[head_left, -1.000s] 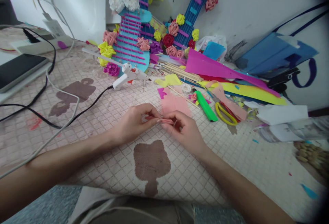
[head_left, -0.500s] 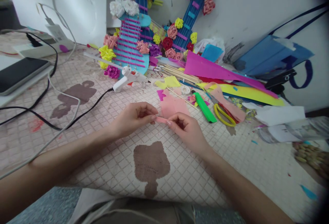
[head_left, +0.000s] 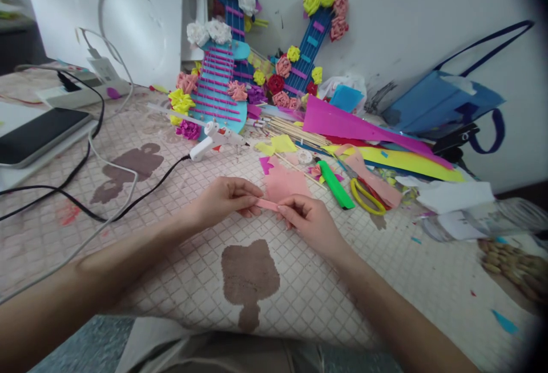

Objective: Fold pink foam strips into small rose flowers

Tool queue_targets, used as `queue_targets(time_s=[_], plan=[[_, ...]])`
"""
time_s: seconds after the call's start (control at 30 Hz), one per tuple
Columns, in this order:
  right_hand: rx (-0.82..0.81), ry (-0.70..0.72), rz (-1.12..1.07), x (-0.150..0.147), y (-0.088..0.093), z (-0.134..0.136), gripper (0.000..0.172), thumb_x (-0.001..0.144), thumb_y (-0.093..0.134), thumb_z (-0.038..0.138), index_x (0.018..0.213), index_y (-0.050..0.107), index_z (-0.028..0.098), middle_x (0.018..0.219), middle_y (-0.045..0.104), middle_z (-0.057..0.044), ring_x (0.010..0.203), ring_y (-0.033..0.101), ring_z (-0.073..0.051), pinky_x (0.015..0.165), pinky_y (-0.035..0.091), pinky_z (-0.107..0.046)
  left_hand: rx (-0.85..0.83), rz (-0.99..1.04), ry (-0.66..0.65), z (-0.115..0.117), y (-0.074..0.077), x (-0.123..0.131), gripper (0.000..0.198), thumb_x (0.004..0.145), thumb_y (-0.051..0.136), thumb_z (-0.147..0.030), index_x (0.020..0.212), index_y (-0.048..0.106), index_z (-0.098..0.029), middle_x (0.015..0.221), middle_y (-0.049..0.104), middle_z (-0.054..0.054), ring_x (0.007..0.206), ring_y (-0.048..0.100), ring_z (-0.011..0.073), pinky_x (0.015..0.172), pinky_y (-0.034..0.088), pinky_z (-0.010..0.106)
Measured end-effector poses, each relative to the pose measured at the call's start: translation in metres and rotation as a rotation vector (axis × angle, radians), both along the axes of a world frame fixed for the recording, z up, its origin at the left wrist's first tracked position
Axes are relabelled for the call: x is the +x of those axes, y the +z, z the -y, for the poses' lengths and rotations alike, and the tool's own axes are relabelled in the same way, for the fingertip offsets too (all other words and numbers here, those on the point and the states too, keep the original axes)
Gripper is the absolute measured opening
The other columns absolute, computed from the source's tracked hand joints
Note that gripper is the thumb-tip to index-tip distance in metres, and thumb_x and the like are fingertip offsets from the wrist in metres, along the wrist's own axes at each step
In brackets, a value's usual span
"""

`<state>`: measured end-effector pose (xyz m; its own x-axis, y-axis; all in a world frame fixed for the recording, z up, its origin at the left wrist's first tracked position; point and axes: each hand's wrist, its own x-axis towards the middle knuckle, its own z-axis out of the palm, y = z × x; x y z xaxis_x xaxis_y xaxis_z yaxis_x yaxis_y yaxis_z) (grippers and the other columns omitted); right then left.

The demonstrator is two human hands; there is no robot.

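Two hands close together near the middle of the table (head_left: 171,281), a bit toward the near edge. Left hand (head_left: 222,201) with a narrow grip, pinching one end of a thin pink strip (head_left: 268,204). Right hand (head_left: 310,221) just the same, pinching the other end. Pink strip up off the table, stretched flat between the fingers, just in front of a pink sheet (head_left: 285,181). Farther back, toward the far edge, a white glue gun (head_left: 216,136) with a black cord. Beside the pink sheet, on its right, a green tool (head_left: 335,184) and yellow scissors (head_left: 366,196).

Could go wrong here, most likely: pulling too hard and tearing the pink strip, since so thin. Could also slip out of one pinch and curl up or drop onto the table.

Different from a moment ago: back then, bunched up small, with the fingertips almost touching. Now pulled out longer and straighter, with the hands a little farther apart.
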<state>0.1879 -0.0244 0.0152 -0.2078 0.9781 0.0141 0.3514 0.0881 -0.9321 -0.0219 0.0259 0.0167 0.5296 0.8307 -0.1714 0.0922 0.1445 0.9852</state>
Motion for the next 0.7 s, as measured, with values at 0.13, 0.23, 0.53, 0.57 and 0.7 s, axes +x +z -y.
queue_targets(time_s=[0.13, 0.23, 0.53, 0.57, 0.7], plan=[[0.014, 0.006, 0.001, 0.000, 0.001, 0.000, 0.018, 0.085, 0.055, 0.031, 0.075, 0.060, 0.018, 0.064, 0.058, 0.002, 0.052, 0.049, -0.009, 0.050, 0.040, -0.022, 0.223, -0.048, 0.041, 0.001, 0.003, 0.004, 0.022, 0.086, 0.057, -0.033, 0.091, 0.064, -0.013, 0.078, 0.071, 0.006, 0.068, 0.066, 0.0129, 0.062, 0.053, 0.023], [0.020, 0.003, 0.003, 0.001, 0.001, 0.000, 0.017, 0.084, 0.055, 0.030, 0.073, 0.059, 0.018, 0.062, 0.056, 0.003, 0.052, 0.049, -0.009, 0.051, 0.040, -0.022, 0.508, -0.177, 0.025, 0.004, 0.003, 0.012, 0.024, 0.085, 0.058, -0.037, 0.089, 0.067, -0.015, 0.081, 0.070, 0.005, 0.071, 0.063, 0.0135, 0.060, 0.049, 0.021], [0.099, -0.003, 0.059, 0.017, -0.001, 0.002, 0.014, 0.085, 0.052, 0.025, 0.078, 0.060, 0.018, 0.067, 0.059, 0.002, 0.056, 0.051, -0.010, 0.055, 0.041, -0.023, 0.428, -0.256, -0.086, -0.004, 0.003, 0.016, 0.021, 0.079, 0.059, -0.032, 0.079, 0.067, -0.013, 0.068, 0.066, 0.003, 0.062, 0.059, 0.0124, 0.055, 0.043, 0.021], [0.137, -0.026, 0.102, 0.023, 0.000, 0.000, 0.014, 0.085, 0.052, 0.025, 0.079, 0.061, 0.018, 0.068, 0.060, 0.002, 0.058, 0.053, -0.011, 0.056, 0.041, -0.024, 0.425, -0.263, -0.074, -0.006, 0.004, 0.016, 0.021, 0.079, 0.059, -0.032, 0.079, 0.067, -0.012, 0.068, 0.066, 0.003, 0.061, 0.058, 0.0121, 0.055, 0.043, 0.021], [0.362, -0.245, 0.373, 0.064, 0.005, -0.010, 0.013, 0.084, 0.052, 0.027, 0.081, 0.062, 0.019, 0.073, 0.065, -0.001, 0.064, 0.057, -0.014, 0.062, 0.043, -0.027, 0.393, -0.221, -0.035, -0.015, 0.005, 0.024, 0.019, 0.076, 0.061, -0.031, 0.080, 0.065, -0.013, 0.067, 0.065, 0.002, 0.060, 0.058, 0.0109, 0.054, 0.044, 0.020]])
